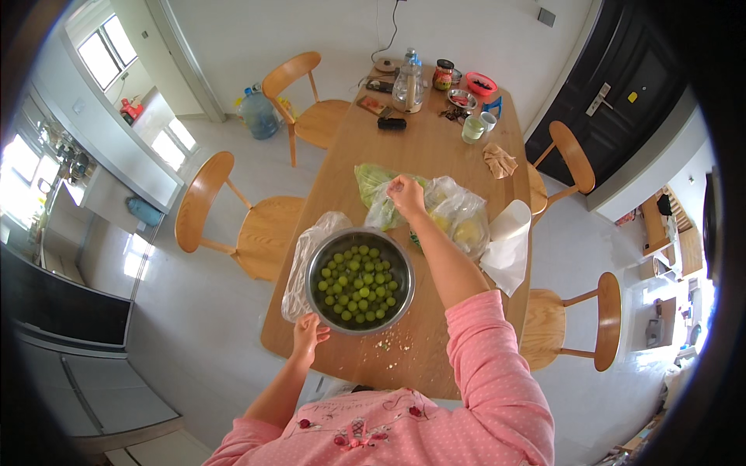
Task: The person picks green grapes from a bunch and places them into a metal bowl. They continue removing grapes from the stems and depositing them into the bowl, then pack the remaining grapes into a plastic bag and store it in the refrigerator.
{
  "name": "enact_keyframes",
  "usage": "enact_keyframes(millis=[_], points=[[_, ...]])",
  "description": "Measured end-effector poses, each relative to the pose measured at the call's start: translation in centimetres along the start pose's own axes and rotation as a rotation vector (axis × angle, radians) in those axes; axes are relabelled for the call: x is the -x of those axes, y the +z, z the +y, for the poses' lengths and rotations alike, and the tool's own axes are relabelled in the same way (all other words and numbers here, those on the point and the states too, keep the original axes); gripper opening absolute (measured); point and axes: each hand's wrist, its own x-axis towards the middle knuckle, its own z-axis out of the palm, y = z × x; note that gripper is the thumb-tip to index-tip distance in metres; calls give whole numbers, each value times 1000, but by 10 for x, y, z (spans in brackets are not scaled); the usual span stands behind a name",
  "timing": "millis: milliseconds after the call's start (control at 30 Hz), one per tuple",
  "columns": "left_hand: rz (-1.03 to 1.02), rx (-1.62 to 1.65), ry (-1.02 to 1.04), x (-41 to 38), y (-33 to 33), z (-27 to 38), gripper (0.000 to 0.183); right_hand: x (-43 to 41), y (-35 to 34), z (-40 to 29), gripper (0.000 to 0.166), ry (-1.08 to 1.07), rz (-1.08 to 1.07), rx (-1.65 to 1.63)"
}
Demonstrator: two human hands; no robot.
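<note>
A round stainless steel bowl [410, 285] stands on the wooden table in front of me, with many green grapes [357, 289] inside it. My left hand [309, 336] is by the bowl's near left rim, its fingers loosely bent and nothing visible in them. Farther up the table, my right hand [406, 195] reaches over the plastic bags with its fingers curled downward. Under it lies a clear bag [382, 212]; whether the fingers grip it is hidden. A bag of green produce [371, 177] and a clear bag with yellowish fruit [466, 224] lie on either side.
A crumpled clear bag [300, 274] lies left of the bowl. Pale crumbs [390, 346] are scattered on the wooden table [425, 373]. White paper [506, 256] lies at the right edge. Farther back stand a glass kettle [408, 87], cups [472, 129] and a jar [443, 76]. Wooden chairs [271, 233] flank the table.
</note>
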Motion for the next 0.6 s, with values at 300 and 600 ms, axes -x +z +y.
enact_keyframes(millis=[300, 600], points=[[160, 4, 378, 14, 8, 53, 22, -47, -23, -81, 10, 81, 242, -418], [-148, -292, 953, 69, 106, 167, 31, 44, -113, -214, 13, -261, 42, -405]])
